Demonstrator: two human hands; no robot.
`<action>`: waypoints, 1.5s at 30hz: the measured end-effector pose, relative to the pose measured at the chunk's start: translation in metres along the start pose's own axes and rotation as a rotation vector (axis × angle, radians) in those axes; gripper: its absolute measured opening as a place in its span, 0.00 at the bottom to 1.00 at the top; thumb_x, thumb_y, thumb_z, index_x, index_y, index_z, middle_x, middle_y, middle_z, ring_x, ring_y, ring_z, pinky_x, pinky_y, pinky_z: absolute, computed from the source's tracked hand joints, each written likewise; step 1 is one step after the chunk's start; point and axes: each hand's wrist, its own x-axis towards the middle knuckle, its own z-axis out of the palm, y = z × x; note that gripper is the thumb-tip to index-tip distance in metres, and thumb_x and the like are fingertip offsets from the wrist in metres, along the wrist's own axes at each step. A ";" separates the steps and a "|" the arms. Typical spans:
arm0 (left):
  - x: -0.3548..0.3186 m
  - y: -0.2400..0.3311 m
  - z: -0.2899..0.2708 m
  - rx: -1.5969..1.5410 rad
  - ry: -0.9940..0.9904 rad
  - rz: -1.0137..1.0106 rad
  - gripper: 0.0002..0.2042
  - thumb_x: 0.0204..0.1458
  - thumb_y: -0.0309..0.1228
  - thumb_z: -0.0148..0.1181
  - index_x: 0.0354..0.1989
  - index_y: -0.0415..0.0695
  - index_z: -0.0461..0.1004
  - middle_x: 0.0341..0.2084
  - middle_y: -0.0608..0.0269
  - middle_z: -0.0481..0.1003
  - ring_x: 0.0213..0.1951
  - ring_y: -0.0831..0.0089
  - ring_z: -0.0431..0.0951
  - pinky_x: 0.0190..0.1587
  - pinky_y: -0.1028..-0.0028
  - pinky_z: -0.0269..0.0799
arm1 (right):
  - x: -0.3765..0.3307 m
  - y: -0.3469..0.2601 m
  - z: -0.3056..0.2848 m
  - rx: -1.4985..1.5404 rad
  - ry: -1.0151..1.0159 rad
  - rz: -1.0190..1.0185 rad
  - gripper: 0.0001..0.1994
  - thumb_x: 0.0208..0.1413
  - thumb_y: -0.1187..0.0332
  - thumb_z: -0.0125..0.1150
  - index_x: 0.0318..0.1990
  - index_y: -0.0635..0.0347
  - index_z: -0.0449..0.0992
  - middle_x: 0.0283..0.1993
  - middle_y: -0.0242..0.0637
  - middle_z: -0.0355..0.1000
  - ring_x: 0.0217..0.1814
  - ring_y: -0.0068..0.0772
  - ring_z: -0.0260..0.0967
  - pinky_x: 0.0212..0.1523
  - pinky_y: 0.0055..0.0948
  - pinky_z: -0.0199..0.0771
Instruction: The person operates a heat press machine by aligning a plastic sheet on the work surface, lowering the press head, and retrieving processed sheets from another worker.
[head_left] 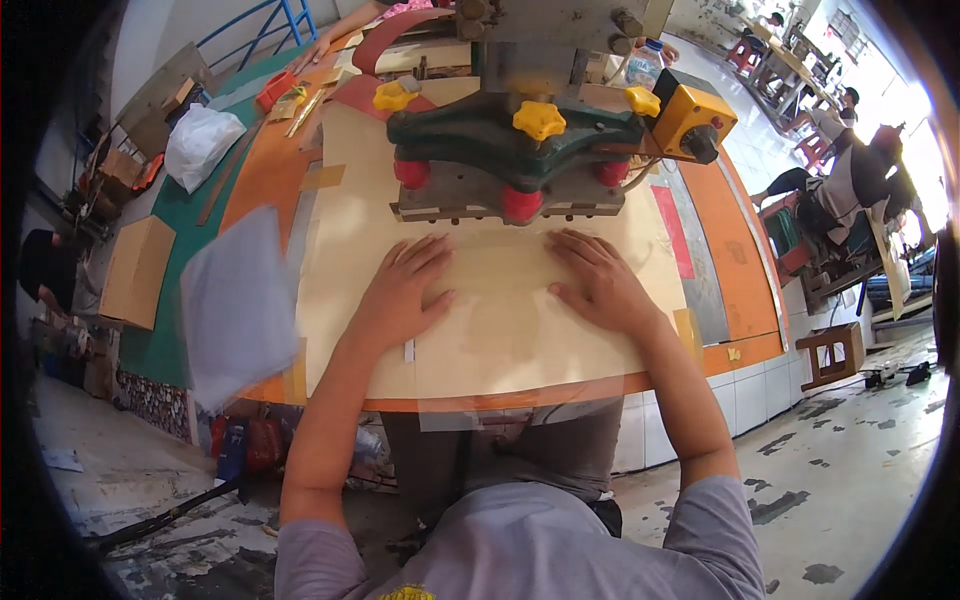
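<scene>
My left hand (402, 292) and my right hand (603, 282) lie palm down with fingers stretched out, well apart from each other. Between them is a thin see-through sheet (520, 412), its near end hanging over the table's front edge. Both hands rest on this sheet or its sides; the exact contact cannot be made out. Beneath it spreads a cream board (340, 250) taped to the orange table. Just beyond my fingertips hangs the press head (520, 140), dark green with yellow star knobs, red pads and a metal bar (430, 206). Neither hand grasps anything.
A greyish translucent sheet or stack (240, 315), smeared, is left of the board. Farther left are a cardboard box (138, 272) and a white plastic bag (203, 145). A yellow control box (692, 120) juts out at the press's right. Another person's hand (312, 52) is at the far left.
</scene>
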 end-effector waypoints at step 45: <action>-0.005 0.013 -0.002 -0.027 0.065 0.028 0.23 0.61 0.44 0.64 0.58 0.40 0.77 0.67 0.55 0.72 0.69 0.55 0.69 0.74 0.53 0.60 | 0.002 -0.011 -0.006 -0.029 -0.009 -0.025 0.23 0.63 0.54 0.64 0.61 0.57 0.79 0.66 0.39 0.74 0.67 0.43 0.69 0.71 0.43 0.65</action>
